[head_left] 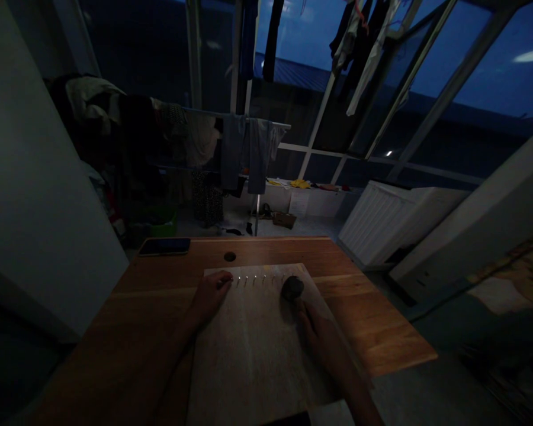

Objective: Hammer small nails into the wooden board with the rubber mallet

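A pale wooden board (253, 349) lies on a brown wooden table (364, 302). A row of several small nails (257, 279) stands along its far edge. My left hand (211, 294) rests on the board's far left corner, fingertips at the leftmost nail; whether it pinches anything is too dark to tell. My right hand (317, 331) lies flat on the board, its fingertips touching a dark round lump (292, 288) near the right end of the nail row.
A dark phone (164, 246) lies at the table's far left, and a round hole (230, 257) is cut in the tabletop. Beyond stand a drying rack with clothes (231, 148), a white radiator (382, 219) and large windows. The room is very dim.
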`<move>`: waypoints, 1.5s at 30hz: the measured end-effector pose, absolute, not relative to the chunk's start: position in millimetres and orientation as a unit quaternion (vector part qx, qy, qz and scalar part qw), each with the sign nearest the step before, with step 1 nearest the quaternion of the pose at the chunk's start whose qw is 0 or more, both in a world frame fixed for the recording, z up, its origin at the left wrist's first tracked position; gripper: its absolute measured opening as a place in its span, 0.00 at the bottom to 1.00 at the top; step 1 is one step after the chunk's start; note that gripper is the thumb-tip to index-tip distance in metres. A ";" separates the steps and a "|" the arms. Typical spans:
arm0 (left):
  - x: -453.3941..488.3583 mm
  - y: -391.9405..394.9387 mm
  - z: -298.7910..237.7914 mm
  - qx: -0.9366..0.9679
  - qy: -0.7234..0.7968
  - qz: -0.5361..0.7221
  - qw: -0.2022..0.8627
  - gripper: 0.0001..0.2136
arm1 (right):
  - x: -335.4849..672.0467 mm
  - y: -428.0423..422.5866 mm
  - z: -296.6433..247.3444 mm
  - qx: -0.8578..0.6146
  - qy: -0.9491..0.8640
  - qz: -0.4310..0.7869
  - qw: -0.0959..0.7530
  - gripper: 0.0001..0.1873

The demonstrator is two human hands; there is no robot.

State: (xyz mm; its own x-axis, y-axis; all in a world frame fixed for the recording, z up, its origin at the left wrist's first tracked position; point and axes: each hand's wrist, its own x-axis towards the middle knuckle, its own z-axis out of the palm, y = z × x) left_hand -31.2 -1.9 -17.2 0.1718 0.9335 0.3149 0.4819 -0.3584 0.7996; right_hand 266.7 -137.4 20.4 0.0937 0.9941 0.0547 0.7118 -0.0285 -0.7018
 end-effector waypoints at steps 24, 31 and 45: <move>-31.4 -2.8 -19.4 0.700 0.506 0.404 0.299 0.11 | 274.6 -134.2 10.6 -0.669 -0.632 0.236 0.311 0.29; -30.2 2.1 -27.4 0.672 0.528 0.409 0.320 0.12 | 260.1 -135.9 15.6 -0.665 -0.625 0.257 0.317 0.28; -32.0 0.4 -23.1 0.663 0.524 0.415 0.337 0.15 | 162.9 -78.1 46.9 -0.581 -0.709 0.239 0.321 0.24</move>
State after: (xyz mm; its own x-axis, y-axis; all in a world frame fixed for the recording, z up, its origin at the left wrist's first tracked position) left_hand -32.0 0.4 -23.1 0.1063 0.9747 0.1968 0.4151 -0.2233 0.8820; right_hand 162.9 -78.1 46.9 -0.1196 0.9767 0.1782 0.6704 0.2119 -0.7111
